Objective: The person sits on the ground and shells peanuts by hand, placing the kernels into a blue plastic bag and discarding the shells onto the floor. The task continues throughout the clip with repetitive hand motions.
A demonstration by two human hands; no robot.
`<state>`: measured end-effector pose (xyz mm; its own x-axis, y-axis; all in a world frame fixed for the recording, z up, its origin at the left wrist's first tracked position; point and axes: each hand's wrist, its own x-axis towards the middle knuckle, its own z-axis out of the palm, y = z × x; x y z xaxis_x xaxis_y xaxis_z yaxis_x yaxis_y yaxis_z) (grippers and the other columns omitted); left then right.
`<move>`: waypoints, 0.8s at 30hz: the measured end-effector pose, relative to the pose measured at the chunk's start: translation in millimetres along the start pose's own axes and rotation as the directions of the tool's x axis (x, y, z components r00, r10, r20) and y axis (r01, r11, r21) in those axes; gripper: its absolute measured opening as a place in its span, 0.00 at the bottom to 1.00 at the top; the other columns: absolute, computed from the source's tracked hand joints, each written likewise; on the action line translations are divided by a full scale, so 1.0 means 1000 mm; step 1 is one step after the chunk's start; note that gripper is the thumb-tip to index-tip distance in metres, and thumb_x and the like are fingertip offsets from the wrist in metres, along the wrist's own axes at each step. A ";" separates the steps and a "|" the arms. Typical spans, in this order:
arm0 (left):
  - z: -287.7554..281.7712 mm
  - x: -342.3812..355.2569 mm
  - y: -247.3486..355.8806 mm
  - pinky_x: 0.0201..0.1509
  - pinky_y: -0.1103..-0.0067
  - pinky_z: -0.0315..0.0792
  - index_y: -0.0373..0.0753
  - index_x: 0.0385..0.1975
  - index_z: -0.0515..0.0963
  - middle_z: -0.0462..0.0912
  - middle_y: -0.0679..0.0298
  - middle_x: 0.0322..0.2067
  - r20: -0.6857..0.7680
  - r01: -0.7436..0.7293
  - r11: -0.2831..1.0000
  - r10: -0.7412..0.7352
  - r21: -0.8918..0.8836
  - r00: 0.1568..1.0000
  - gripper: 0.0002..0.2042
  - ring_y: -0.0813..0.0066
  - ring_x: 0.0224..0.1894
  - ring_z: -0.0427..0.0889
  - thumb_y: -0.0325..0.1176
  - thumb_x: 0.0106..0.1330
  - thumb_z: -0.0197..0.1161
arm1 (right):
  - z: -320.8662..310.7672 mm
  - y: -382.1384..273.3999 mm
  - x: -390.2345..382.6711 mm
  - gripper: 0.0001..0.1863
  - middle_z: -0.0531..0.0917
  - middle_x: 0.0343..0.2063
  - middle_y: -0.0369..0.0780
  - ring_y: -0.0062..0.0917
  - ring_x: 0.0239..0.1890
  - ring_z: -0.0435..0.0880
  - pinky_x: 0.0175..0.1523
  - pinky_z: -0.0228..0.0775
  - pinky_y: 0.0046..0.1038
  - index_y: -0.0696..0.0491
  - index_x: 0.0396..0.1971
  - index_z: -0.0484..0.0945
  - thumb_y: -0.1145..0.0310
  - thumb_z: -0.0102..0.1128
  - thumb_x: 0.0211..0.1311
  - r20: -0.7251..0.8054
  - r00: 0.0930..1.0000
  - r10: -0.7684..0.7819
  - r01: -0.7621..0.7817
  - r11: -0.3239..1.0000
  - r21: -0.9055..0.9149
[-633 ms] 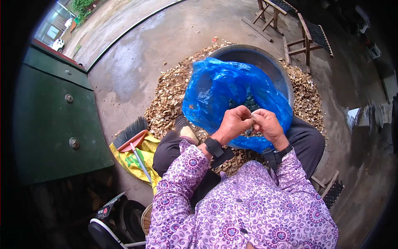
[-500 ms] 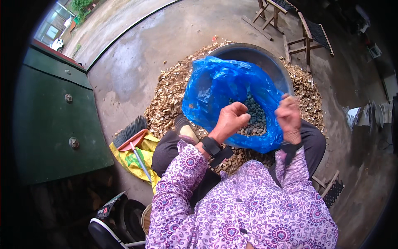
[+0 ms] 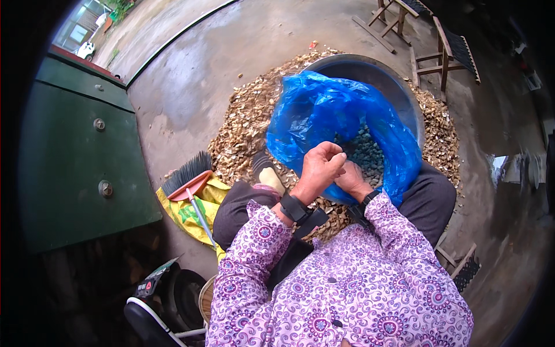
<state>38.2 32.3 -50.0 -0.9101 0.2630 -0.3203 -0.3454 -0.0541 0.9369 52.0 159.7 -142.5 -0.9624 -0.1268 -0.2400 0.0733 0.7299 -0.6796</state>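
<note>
A blue plastic bag (image 3: 300,107) lies open in a wide metal basin (image 3: 417,110) in front of me. Inside the bag are small rounded pieces (image 3: 370,151), too small to name surely, looking like nuts or kernels. My left hand (image 3: 319,168) is at the bag's near left edge, its thumb and fingers pinched together; what they hold, if anything, does not show. Right beside it, and partly behind it, my right hand (image 3: 351,178) is low over the near part of the bag. Its fingertips are hidden by the left hand.
Pale brown shell-like bits (image 3: 243,124) lie heaped around the basin. On my left are a broom (image 3: 193,184), a yellow sack (image 3: 213,202) and a green metal cabinet (image 3: 92,156). Folding stools (image 3: 445,55) stand far right; a black device (image 3: 147,324) sits lower left.
My right hand has moved left and down from the bag's right edge to beside my left hand, which stays pinched. The view has shifted slightly.
</note>
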 end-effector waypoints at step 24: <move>0.019 0.011 -0.025 0.21 0.85 0.65 0.34 0.25 0.74 0.73 0.68 0.17 0.175 -0.105 0.986 0.082 0.127 0.981 0.03 0.85 0.19 0.70 0.25 0.51 0.57 | -0.090 0.001 -0.040 0.14 0.75 0.23 0.32 0.11 0.21 0.68 0.26 0.60 0.13 0.61 0.35 0.76 0.66 0.57 0.55 0.301 0.953 0.034 -0.289 0.394 0.873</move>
<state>41.0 54.6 -74.5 -0.8811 0.4223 -0.2128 -0.2158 0.0412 0.9756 67.0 225.7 -71.2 -0.8362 -0.2980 -0.4604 0.5354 -0.2620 -0.8029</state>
